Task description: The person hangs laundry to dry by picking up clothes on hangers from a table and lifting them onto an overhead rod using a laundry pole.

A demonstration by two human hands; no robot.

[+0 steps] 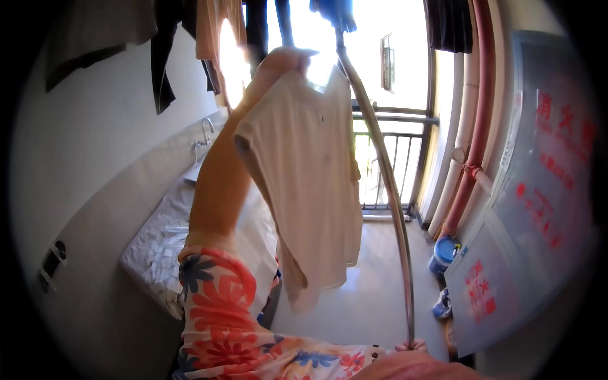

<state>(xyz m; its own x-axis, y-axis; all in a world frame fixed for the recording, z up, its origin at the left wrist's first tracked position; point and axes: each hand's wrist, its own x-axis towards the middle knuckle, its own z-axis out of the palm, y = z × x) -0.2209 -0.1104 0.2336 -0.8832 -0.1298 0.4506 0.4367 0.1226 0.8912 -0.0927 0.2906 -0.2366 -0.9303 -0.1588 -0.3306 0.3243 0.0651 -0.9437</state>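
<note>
My left arm reaches up, and my left hand (284, 62) is closed at the neck and shoulder of a white long-sleeved shirt (307, 171). The shirt hangs down in front of me, its sleeve drooping on the left. Glare hides whether a hanger is inside the neckline. A long metal pole (382, 155) rises beside the shirt's right edge, its top near a blue garment (335, 12) overhead. At the bottom of the view, my right hand (413, 346) is wrapped round the pole's lower end, mostly hidden by my forearm.
Dark and tan garments (218, 28) hang overhead. A covered surface (155, 247) stands left below a tap (206, 133). Ahead is a balcony railing (396, 161). Along the right run red pipes (478, 114), a blue-lidded bucket (444, 253) and a cabinet with red lettering (532, 196).
</note>
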